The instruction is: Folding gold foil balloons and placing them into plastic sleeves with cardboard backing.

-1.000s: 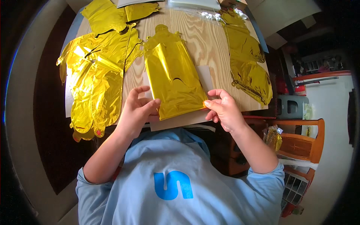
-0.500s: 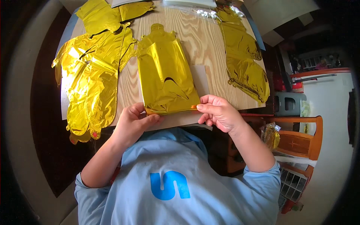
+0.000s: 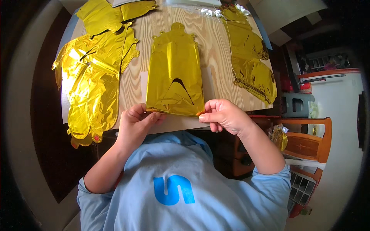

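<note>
A gold foil balloon (image 3: 175, 65), flat and folded into a long panel, lies in front of me with its rounded tab pointing to the far side. At its near left corner my left hand (image 3: 138, 121) pinches the foil edge between thumb and fingers. My right hand (image 3: 219, 116) grips the near right corner the same way, thumb on top, with a small orange spot beside the fingertips. A dark curved opening shows in the creased lower part of the foil. Beneath it sits a pale flat sheet (image 3: 208, 82), mostly covered by the balloon.
More flat gold foil balloons (image 3: 94, 81) are heaped on the left side of the wooden table (image 3: 208, 42), hanging over its near edge. Another gold foil strip (image 3: 252, 61) lies along the right. White knotted pieces (image 3: 210, 12) sit at the back. A wooden chair (image 3: 308, 144) stands to the right.
The folded balloon has swung straighter, its far tab shifting right. Its near edge lies a little flatter. Both hands keep hold of the near corners, the right one slightly further left.
</note>
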Demonstrator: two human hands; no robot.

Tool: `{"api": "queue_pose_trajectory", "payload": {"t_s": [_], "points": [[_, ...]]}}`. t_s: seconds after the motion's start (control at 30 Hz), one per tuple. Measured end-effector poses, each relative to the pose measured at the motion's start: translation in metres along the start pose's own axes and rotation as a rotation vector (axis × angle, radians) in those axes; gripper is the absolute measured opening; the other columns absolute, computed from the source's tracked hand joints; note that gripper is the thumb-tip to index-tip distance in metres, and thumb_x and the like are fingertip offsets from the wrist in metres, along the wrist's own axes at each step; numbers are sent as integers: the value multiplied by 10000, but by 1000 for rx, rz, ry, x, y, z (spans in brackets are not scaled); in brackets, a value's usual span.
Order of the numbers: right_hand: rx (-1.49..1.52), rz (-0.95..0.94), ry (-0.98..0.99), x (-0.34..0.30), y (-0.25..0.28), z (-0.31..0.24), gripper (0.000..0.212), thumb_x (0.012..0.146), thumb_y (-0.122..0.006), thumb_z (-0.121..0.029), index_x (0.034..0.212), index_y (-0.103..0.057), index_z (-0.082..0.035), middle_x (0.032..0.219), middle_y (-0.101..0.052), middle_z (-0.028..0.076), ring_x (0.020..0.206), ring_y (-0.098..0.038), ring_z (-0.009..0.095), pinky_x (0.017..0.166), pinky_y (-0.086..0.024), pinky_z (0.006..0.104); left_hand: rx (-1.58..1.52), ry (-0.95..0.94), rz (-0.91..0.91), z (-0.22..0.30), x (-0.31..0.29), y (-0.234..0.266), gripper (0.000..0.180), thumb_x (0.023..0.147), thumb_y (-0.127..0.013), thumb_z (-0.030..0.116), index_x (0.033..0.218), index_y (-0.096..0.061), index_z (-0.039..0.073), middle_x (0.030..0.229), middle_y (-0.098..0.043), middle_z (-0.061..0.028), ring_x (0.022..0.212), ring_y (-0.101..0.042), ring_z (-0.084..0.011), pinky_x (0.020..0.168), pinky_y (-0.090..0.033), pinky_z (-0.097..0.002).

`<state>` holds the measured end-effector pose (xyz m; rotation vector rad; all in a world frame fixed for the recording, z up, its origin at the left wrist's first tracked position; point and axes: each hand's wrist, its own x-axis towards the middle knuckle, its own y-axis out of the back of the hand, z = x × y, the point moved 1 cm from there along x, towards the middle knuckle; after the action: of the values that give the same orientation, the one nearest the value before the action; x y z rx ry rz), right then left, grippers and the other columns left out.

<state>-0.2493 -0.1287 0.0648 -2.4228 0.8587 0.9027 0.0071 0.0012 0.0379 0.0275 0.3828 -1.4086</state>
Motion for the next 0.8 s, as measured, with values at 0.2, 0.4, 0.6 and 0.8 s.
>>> {"api": "queue_pose_trajectory", "payload": {"t_s": [0.2, 0.4, 0.6, 0.8], "points": [[162, 130, 3, -3, -5, -1, 173, 934, -709, -162, 946, -590, -37, 902, -719, 127, 629, -691, 130, 498, -507, 204, 13, 77, 5, -2, -1, 0, 138, 970, -658, 75, 1077, -667, -12, 980, -733, -102, 891, -710, -161, 834, -583, -309], [243, 174, 8, -1, 1, 9, 172, 943, -702, -190, 970, -591, -60, 937, -723, 144, 697, -715, 166, 580, -562, 261, -77, 161, 21, 4, -4, 4, 176, 985, -661, 129, 1013, -691, -42, 901, -727, -70, 823, -702, -114, 779, -576, -256], [278, 212, 63, -3, -1, 9, 160, 937, -712, -171, 962, -601, -58, 871, -682, 71, 691, -707, 162, 574, -554, 254, 99, 161, 40, 0, -5, 7, 242, 993, -660, 184, 982, -680, -57, 881, -721, -74, 813, -707, -123, 751, -576, -253], [231, 305, 82, -2, -6, 9, 170, 920, -717, -140, 955, -593, -29, 864, -643, 61, 656, -692, 156, 530, -546, 247, -94, 248, 90, 4, -3, 4, 191, 990, -652, 168, 1017, -639, -21, 909, -707, -113, 787, -740, -214, 722, -629, -342]]}}
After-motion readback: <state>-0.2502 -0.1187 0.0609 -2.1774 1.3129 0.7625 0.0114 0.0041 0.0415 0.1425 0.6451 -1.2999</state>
